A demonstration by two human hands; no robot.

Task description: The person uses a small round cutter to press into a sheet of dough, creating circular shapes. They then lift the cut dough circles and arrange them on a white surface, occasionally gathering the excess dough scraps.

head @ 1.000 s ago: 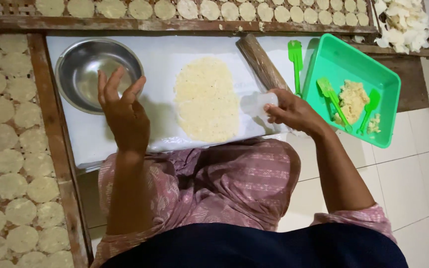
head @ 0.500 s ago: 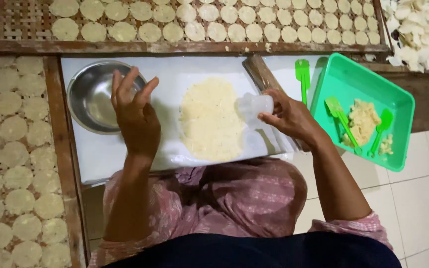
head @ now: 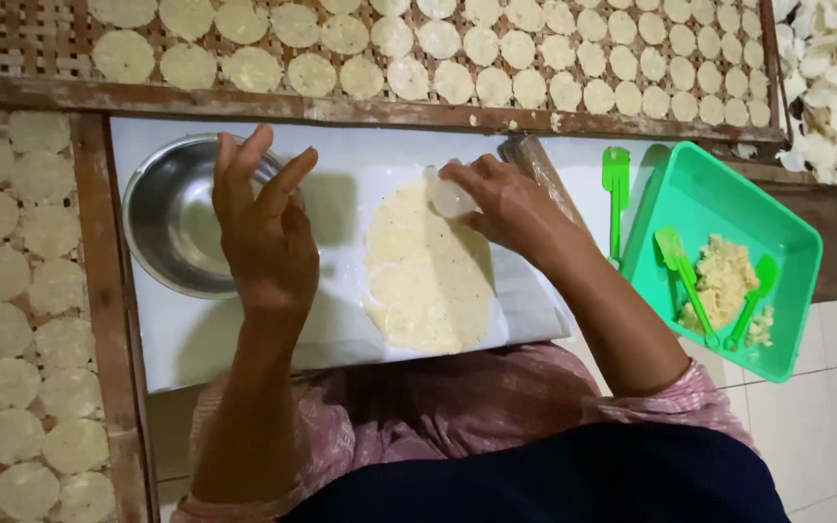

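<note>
A flat oval sheet of pale dough (head: 428, 281) lies on a white board (head: 341, 203) in front of me. My right hand (head: 501, 208) grips a small clear round cutter (head: 448, 197) pressed on the dough's upper edge. A round outline shows in the dough at its left side. My left hand (head: 263, 228) hovers with fingers spread, holding nothing, between the dough and a steel bowl (head: 171, 218) at the board's left end.
Woven trays with several round dough discs run along the top (head: 496, 68) and left (head: 12, 291). A wooden rolling pin (head: 535, 165) lies behind my right hand. A green tray (head: 728, 261) with dough scraps and green spatulas sits right; another spatula (head: 615, 194) lies beside it.
My right hand has carried the cutter from the dough's right side leftward to its upper edge. My left hand stays raised near the bowl. The camera view has shifted slightly.
</note>
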